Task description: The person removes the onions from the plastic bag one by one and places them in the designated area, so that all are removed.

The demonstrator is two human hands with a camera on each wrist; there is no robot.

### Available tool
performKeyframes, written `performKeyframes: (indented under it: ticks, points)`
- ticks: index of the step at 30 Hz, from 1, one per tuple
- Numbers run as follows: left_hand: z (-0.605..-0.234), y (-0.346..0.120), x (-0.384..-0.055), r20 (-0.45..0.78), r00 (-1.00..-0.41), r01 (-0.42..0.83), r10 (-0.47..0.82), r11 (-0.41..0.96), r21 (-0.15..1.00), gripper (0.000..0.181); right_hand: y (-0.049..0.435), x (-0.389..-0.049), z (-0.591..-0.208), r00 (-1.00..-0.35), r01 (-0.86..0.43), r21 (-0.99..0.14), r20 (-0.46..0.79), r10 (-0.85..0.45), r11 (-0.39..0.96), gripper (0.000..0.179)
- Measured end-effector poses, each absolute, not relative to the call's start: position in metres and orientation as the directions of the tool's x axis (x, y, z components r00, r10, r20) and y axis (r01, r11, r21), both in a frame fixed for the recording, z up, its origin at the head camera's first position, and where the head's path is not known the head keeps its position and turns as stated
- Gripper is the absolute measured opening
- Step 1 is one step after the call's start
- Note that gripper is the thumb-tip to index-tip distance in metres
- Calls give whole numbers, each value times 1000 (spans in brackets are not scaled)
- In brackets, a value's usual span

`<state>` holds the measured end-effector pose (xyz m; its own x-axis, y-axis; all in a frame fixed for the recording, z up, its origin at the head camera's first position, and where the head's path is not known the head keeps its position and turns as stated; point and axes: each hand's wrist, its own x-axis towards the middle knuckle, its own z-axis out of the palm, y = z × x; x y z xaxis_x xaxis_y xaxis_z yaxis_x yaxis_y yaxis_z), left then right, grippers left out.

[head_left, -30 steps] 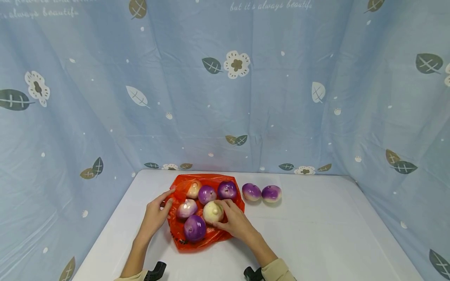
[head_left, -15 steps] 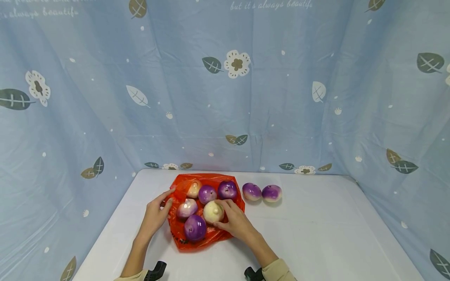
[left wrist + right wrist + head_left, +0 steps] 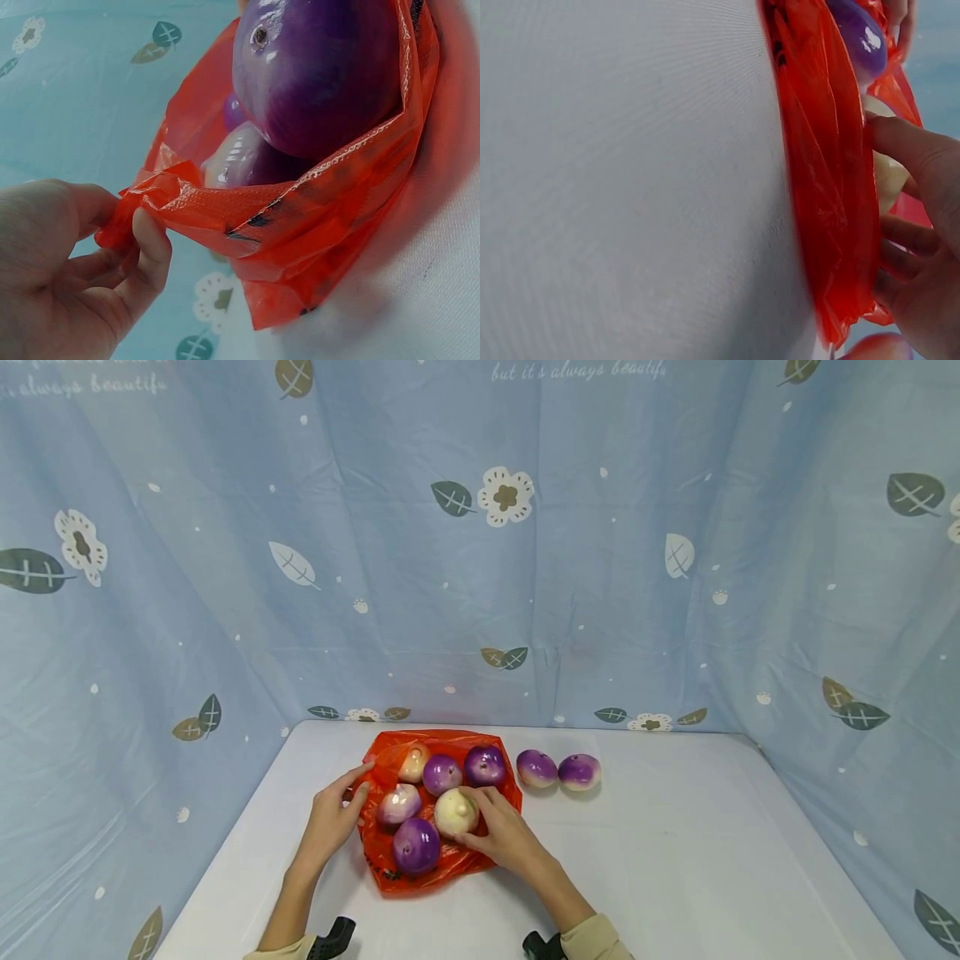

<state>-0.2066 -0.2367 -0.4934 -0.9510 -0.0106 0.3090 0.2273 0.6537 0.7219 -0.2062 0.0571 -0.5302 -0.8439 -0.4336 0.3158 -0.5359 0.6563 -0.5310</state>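
Observation:
A red plastic bag (image 3: 408,885) lies opened out on the table with several glossy purple-and-white turnips in it. At its left side my left hand (image 3: 332,817) pinches the bag's gathered rim between thumb and fingers, plainest in the left wrist view. My right hand (image 3: 504,833) grips a pale turnip (image 3: 454,814) inside the bag, thumb on the near side and fingers on the far side. Close by in the bag are a purple turnip (image 3: 416,847) and a whitish-purple turnip (image 3: 399,805). In the right wrist view the bag wall hides part of the pale turnip (image 3: 889,176).
Two purple turnips, a left one (image 3: 537,769) and a right one (image 3: 580,772), stand on the white table (image 3: 675,860) just right of the bag. A blue patterned curtain (image 3: 600,568) encloses the table's back and sides.

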Motion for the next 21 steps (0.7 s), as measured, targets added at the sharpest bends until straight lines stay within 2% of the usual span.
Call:
performKeyframes:
  ticks: [21]
  points:
    - [-493, -236, -207, 306, -952, 225, -10, 656, 720, 38, 66, -201, -520, -848, -527, -588, 316, -425, 614, 68]
